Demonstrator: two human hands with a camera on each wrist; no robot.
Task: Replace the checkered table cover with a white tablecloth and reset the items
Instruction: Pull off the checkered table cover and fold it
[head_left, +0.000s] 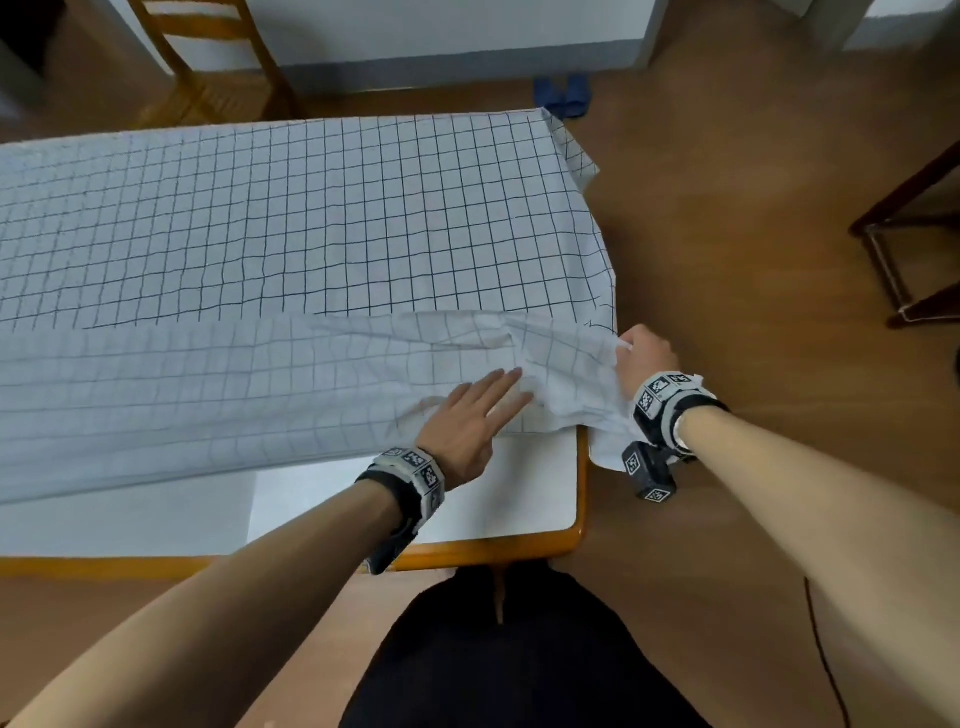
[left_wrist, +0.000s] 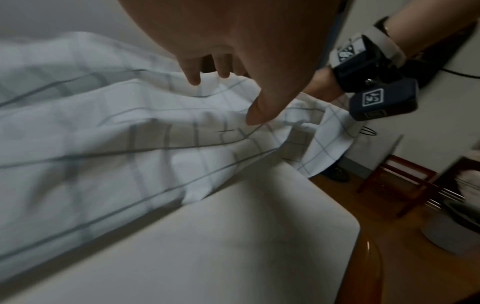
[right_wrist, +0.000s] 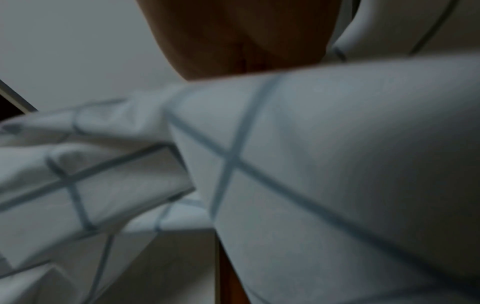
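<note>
The checkered table cover (head_left: 311, 218) lies over the table, its near edge folded back on itself so the pale underside (head_left: 208, 395) shows. My left hand (head_left: 483, 405) rests flat with straight fingers on that folded strip near the right corner; in the left wrist view its fingertips (left_wrist: 193, 79) touch the cloth (left_wrist: 116, 144). My right hand (head_left: 641, 356) grips the bunched corner of the cover at the table's right edge. The right wrist view is filled by blurred checkered cloth (right_wrist: 311, 164) under the palm. Bare white tabletop (head_left: 509, 483) shows at the near right corner.
The table has an orange wooden rim (head_left: 582, 519). A wooden chair (head_left: 208, 62) stands beyond the far left side, blue slippers (head_left: 563, 96) lie on the floor past the far corner, and a dark stool (head_left: 909, 234) stands at the right on the wooden floor.
</note>
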